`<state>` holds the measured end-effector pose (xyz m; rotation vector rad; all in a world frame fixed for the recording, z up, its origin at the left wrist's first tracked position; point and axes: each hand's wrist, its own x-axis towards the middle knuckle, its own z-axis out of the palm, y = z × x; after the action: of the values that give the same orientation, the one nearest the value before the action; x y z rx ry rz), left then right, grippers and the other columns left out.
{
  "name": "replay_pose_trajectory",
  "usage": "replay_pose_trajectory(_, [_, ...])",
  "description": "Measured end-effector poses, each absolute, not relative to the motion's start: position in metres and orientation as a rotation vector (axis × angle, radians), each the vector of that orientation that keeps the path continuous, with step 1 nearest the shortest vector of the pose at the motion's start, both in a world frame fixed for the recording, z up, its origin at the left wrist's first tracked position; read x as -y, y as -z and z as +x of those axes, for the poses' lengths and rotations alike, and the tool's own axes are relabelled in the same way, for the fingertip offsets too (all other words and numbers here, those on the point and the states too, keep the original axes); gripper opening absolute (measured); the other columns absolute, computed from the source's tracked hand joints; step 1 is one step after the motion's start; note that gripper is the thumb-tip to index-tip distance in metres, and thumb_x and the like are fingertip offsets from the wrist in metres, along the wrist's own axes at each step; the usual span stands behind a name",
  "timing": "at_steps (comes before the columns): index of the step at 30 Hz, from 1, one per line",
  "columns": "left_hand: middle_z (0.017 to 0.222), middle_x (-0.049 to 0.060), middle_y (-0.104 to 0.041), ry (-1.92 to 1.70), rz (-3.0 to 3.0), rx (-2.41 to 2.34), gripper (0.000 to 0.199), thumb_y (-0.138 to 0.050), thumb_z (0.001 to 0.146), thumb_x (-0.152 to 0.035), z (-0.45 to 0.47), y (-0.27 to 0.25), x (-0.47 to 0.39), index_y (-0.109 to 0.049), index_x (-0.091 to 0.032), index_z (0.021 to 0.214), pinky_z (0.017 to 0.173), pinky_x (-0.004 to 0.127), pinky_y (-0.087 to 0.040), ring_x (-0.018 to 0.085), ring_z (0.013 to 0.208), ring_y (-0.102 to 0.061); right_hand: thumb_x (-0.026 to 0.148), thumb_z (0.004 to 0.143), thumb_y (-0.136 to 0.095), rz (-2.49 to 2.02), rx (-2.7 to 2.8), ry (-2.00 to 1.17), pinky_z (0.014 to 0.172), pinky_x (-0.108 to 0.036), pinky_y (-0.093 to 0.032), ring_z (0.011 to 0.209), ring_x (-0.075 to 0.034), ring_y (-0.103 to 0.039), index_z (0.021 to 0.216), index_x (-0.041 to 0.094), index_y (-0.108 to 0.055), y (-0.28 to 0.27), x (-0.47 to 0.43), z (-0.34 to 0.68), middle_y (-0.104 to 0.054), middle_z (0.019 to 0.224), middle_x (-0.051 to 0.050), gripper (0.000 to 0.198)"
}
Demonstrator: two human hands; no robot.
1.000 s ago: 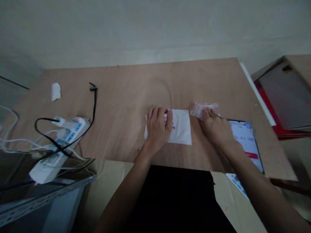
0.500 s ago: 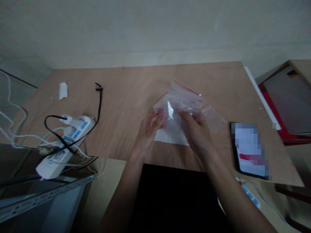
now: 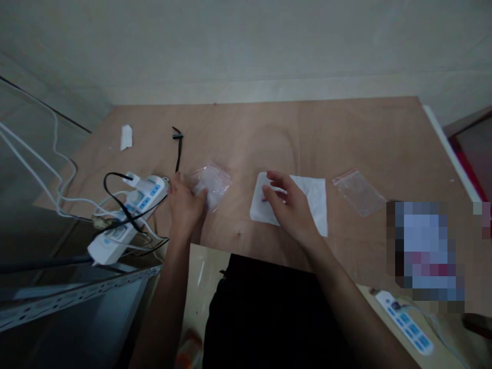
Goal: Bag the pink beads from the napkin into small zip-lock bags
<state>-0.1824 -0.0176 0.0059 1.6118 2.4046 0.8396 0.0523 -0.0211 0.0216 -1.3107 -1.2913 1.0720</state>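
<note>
My left hand (image 3: 185, 206) is at the table's left side, thumb and fingers apart, beside a clear zip-lock bag (image 3: 214, 185) with a reddish seal line. Its thumb is at the bag's near left edge; whether it touches the plastic I cannot tell. Over a white paper sheet (image 3: 317, 202) hovers my right hand (image 3: 289, 206), its fingers loosely curved and thumb apart, with nothing seen between them. The sheet lies on the table, partly covered by that hand. Farther right lies another clear zip-lock bag (image 3: 359, 192), flat.
A white power strip (image 3: 115, 236) with plugs and tangled cables sits at the left edge, with a black cable end (image 3: 179, 146) above it. A white scrap (image 3: 126, 137) lies back left. At right is a blurred-out phone (image 3: 425, 246); below it, another power strip (image 3: 405, 323).
Both hands held clear bags over the white sheet earlier. Now a bag lies at left by my left hand, which moved left. My right hand is off the plastic. The view shifted slightly.
</note>
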Motion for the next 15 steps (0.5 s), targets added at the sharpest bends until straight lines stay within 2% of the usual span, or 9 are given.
replay_pose_trajectory(2, [0.143,0.025,-0.048,-0.863,1.737,-2.417,0.072,-0.064,0.079,-0.034,-0.182,-0.005,0.017,-0.037,-0.008,0.141,0.112,0.057,-0.033,0.039,0.136,-0.043,0.04,0.082,-0.058,-1.342,1.333,-1.054,0.087,-0.048,-0.053,0.097,-0.025,-0.065,0.114,0.019,-0.062,-0.022,0.027,0.057,-0.068,0.111,-0.012,0.039])
replay_pose_trajectory(4, [0.145,0.023,-0.047,-0.881,1.792,-2.342,0.069,-0.061,0.083,-0.041,-0.177,-0.006,0.013,-0.038,-0.011,0.141,0.113,0.054,-0.033,0.036,0.138,-0.042,0.038,0.084,-0.057,-1.36,1.367,-1.037,0.087,-0.048,-0.053,0.094,-0.024,-0.065,0.114,0.019,-0.063,-0.025,0.033,0.06,-0.069,0.109,-0.012,0.036])
replay_pose_trajectory(8, [0.143,0.024,-0.049,-0.753,1.826,-2.234,0.086,-0.07,0.074,-0.052,-0.164,-0.009,0.0,-0.036,-0.01,0.141,0.112,0.053,-0.035,0.039,0.136,-0.043,0.031,0.088,-0.054,-1.316,1.487,-0.994,0.095,-0.047,-0.05,0.106,-0.024,-0.064,0.111,0.02,-0.065,-0.032,0.054,0.06,-0.07,0.114,-0.011,0.027])
replay_pose_trajectory(11, [0.141,0.024,-0.051,-0.659,1.849,-2.255,0.076,-0.072,0.072,-0.047,-0.161,-0.011,-0.011,-0.048,-0.008,0.132,0.113,0.049,-0.034,0.039,0.135,-0.044,0.026,0.09,-0.053,-1.273,1.599,-1.021,0.097,-0.045,-0.05,0.109,-0.023,-0.063,0.108,0.021,-0.066,-0.037,0.077,0.056,-0.07,0.113,-0.009,0.022])
replay_pose_trajectory(15, [0.134,0.016,-0.058,-0.797,1.908,-2.201,0.063,-0.077,0.066,-0.042,-0.16,-0.013,-0.017,-0.056,-0.016,0.12,0.111,0.048,-0.037,0.035,0.128,-0.051,0.022,0.091,-0.053,-1.201,1.685,-1.078,0.095,-0.045,-0.052,0.109,-0.024,-0.064,0.104,0.021,-0.067,-0.038,0.098,0.052,-0.07,0.114,-0.011,0.02])
